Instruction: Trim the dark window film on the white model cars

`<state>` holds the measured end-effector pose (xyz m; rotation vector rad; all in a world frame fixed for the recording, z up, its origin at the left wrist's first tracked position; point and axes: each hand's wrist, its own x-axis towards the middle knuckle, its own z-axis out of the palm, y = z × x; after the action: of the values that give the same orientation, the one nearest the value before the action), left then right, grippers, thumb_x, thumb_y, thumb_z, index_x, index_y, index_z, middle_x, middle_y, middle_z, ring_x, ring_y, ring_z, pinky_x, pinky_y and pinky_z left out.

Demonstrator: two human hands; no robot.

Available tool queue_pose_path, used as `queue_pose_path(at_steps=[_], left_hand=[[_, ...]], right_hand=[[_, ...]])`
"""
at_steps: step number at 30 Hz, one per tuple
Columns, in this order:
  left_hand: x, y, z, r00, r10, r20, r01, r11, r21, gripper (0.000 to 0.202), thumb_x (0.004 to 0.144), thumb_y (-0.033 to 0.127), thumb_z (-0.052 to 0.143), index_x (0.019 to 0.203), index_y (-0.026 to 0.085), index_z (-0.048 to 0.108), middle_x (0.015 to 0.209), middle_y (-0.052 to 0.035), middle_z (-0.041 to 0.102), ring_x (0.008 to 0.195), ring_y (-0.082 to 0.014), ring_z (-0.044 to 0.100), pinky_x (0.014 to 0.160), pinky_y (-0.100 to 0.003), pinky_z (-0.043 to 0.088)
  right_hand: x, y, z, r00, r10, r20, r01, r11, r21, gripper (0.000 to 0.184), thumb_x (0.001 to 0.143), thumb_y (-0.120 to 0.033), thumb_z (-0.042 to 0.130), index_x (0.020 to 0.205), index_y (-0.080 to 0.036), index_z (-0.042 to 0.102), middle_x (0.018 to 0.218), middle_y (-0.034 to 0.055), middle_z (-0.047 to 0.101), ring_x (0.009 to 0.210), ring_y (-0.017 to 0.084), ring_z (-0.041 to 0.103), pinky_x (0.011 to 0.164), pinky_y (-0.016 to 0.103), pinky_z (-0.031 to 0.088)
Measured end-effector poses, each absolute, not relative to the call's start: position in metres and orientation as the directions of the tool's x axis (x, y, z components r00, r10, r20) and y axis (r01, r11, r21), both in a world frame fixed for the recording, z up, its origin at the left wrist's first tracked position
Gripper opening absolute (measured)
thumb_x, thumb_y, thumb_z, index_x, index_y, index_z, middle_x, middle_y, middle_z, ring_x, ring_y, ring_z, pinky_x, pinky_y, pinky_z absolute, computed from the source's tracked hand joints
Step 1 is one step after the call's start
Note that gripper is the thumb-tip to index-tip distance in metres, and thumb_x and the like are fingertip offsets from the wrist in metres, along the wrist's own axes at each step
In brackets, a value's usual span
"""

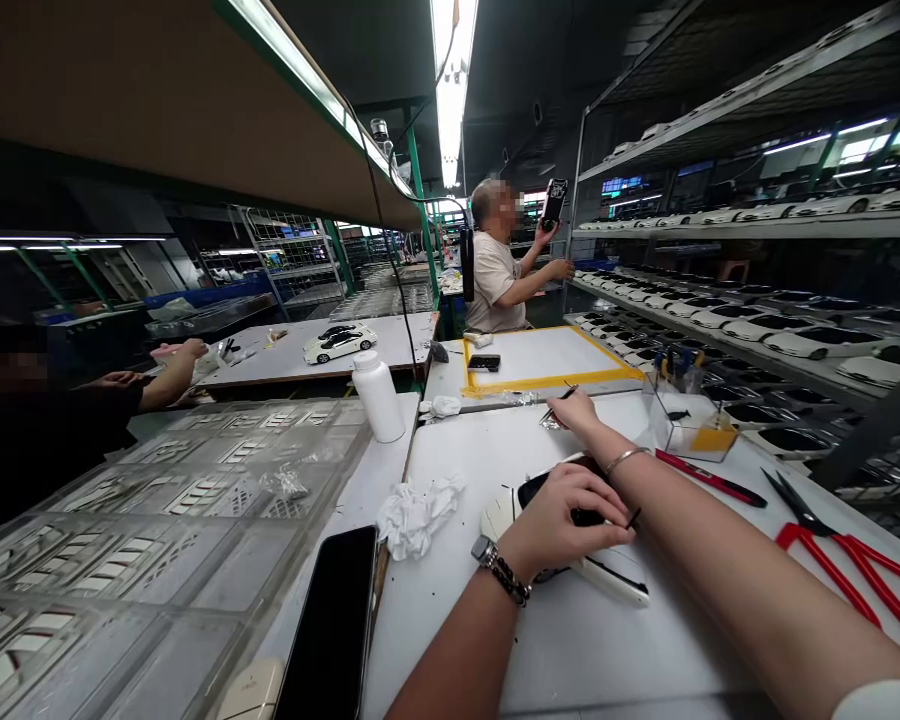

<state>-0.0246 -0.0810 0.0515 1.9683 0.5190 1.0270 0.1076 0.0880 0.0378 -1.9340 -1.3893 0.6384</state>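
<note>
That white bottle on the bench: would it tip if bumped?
Probably: the bottle stands upright, tall and narrow, so a push high up could topple it. Its plastic look suggests lightness, though how full it is cannot be seen.

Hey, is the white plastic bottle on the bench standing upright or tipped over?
Upright: the white plastic bottle stands on its base on the white bench top, cap uppermost, not lying on its side.

Model-car assembly workshop, factory-scale; steel racks (720, 225) loaded with white model car bodies (817, 345) at 2 o'clock; long white workbenches (390, 340) at 11 o'clock; clear plastic parts trays (157, 520) at 8 o'clock; fluorescent tube lights (454, 90) at 12 o'clock; car shell (607, 575) in work at 6 o'clock; red-handled pliers (832, 560) at 4 o'clock.
</note>
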Motion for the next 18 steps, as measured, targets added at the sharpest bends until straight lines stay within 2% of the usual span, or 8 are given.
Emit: queue_pose_path(at_steps=[6,12,18], left_hand=[[-0.0249,-0.0809,0.0514,0.585,0.653,0.481,-0.022,-0.581,0.814,0.017,0.073,0.037,0.072,0.069,0.02,0.07,0.089,-0.0051,0.068,0.105,-0.0196,0.052,0.101,-0.035,0.034],[-0.0241,-0.0804,0.0501,0.582,0.673,0.456,0.003,-0.562,0.827,0.02,0.072,0.041,0.071,0.07,0.021,0.071,0.09,-0.005,0.068,0.107,-0.0204,0.051,0.1,-0.035,0.035],[-0.0236,-0.0796,0.0494,0.588,0.658,0.471,-0.008,-0.577,0.817,0.018,0.073,0.038,0.071,0.07,0.02,0.071,0.09,-0.0049,0.068,0.104,-0.0198,0.052,0.1,-0.036,0.034]], right_hand=[[0.1095,0.0863,0.0383,0.339,0.94,0.035,0.627,-0.198,-0.753,0.033,0.087,-0.042,0.054,0.086,-0.01,0.058,0.075,0.0007,0.057,0.064,0.006,0.052,0.064,0.021,0.046],[0.109,0.0856,0.0383,0.321,0.946,0.04,0.612,-0.175,-0.771,0.034,0.088,-0.043,0.053,0.083,-0.01,0.057,0.072,0.0004,0.056,0.064,0.006,0.051,0.065,0.021,0.046],[0.1099,0.0882,0.0333,0.295,0.956,0.011,0.596,-0.175,-0.784,0.034,0.088,-0.042,0.054,0.077,-0.009,0.057,0.068,-0.0001,0.055,0.062,0.005,0.05,0.064,0.02,0.045]])
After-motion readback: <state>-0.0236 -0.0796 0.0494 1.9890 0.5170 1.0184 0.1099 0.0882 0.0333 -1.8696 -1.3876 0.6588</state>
